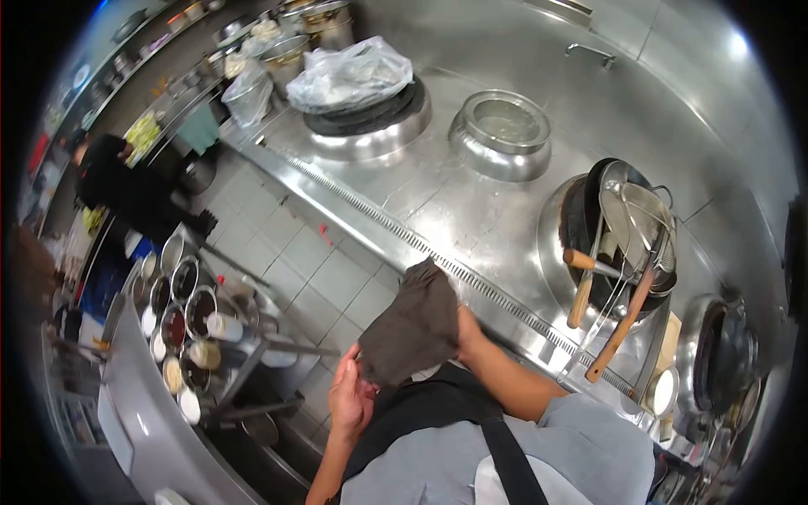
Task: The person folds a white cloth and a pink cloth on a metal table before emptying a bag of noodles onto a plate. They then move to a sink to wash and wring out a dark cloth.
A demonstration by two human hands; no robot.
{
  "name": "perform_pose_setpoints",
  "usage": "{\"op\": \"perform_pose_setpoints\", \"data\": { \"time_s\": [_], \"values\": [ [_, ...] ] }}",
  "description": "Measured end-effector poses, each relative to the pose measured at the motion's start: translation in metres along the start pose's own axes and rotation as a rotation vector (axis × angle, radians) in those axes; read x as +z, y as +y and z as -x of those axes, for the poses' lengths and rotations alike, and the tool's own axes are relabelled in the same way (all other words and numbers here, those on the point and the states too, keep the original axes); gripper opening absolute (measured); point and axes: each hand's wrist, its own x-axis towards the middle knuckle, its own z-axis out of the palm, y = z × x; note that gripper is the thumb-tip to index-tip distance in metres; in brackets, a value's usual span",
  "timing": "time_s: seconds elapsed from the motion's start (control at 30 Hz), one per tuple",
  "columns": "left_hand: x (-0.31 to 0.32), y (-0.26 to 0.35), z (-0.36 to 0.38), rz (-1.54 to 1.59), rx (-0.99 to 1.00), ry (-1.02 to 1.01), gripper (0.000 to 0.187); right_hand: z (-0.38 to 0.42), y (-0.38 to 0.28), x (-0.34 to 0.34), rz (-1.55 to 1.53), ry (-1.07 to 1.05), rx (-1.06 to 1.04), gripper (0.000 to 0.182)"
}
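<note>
A dark brown cloth (410, 324) spreads between my two hands, above the front edge of the steel stove counter. At its lower left corner is my left hand (349, 394), with fingers closed on the cloth's edge. My right hand (465, 330) grips the cloth's right side, and its fingers are mostly hidden behind the fabric. Below the cloth is the black apron (429, 402) over a grey shirt.
Ladles and strainers with wooden handles lie in a wok (599, 282) at right. A steel pot (507, 126) and a plastic bag (352, 74) sit farther back. Sauce containers (202, 311) fill a cart at left. Beyond it, a person in black (135, 189) bends over.
</note>
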Motion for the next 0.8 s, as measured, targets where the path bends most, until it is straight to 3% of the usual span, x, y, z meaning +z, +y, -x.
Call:
{"op": "perform_pose_setpoints", "data": {
  "time_s": [0.03, 0.07, 0.13, 0.2, 0.23, 0.27, 0.33, 0.37, 0.43, 0.47, 0.53, 0.67, 0.73, 0.8],
  "values": [
    [-0.001, 0.01, -0.018, 0.008, -0.014, -0.03, 0.047, -0.006, -0.024, 0.011, -0.136, 0.217, 0.008, 0.05],
    [0.003, 0.025, -0.036, -0.071, -0.042, -0.181, 0.049, -0.025, -0.045, 0.003, -0.19, 0.261, -0.089, 0.05],
    [-0.001, 0.04, -0.076, -0.196, -0.052, -0.381, 0.054, -0.051, -0.105, 0.015, -0.041, 0.36, -0.483, 0.05],
    [0.001, 0.055, -0.114, -0.233, -0.114, -0.418, 0.054, -0.087, -0.175, 0.015, 0.061, 0.256, -0.834, 0.051],
    [0.003, 0.061, -0.129, -0.277, -0.158, -0.428, 0.054, -0.102, -0.21, 0.019, -0.033, 0.272, -0.896, 0.049],
    [0.006, 0.066, -0.144, -0.275, -0.167, -0.453, 0.054, -0.128, -0.245, 0.008, 0.098, 0.249, -1.091, 0.047],
    [0.009, 0.074, -0.173, -0.386, -0.182, -0.492, 0.056, -0.163, -0.312, 0.002, 0.47, 0.428, -1.343, 0.046],
    [0.012, 0.075, -0.186, -0.481, -0.184, -0.517, 0.058, -0.179, -0.335, -0.008, 0.469, 0.44, -1.346, 0.046],
    [0.015, 0.075, -0.21, -0.522, -0.2, -0.508, 0.059, -0.212, -0.359, -0.052, 1.268, 1.245, -1.151, 0.048],
    [0.016, 0.076, -0.222, -0.568, -0.202, -0.494, 0.06, -0.223, -0.362, -0.087, 1.262, 1.251, -1.143, 0.048],
    [0.014, 0.077, -0.244, -0.644, -0.213, -0.464, 0.06, -0.245, -0.384, -0.139, 1.888, 1.043, -0.112, 0.046],
    [0.015, 0.089, -0.266, -0.694, -0.289, -0.322, 0.057, -0.285, -0.399, -0.156, 1.634, 1.161, -0.236, 0.05],
    [0.018, 0.097, -0.285, -0.733, -0.345, -0.269, 0.056, -0.325, -0.398, -0.179, 1.872, 0.779, -0.104, 0.059],
    [0.022, 0.102, -0.303, -0.857, -0.337, -0.228, 0.055, -0.351, -0.382, -0.186, 1.897, 0.859, 0.008, 0.067]
  ]
}}
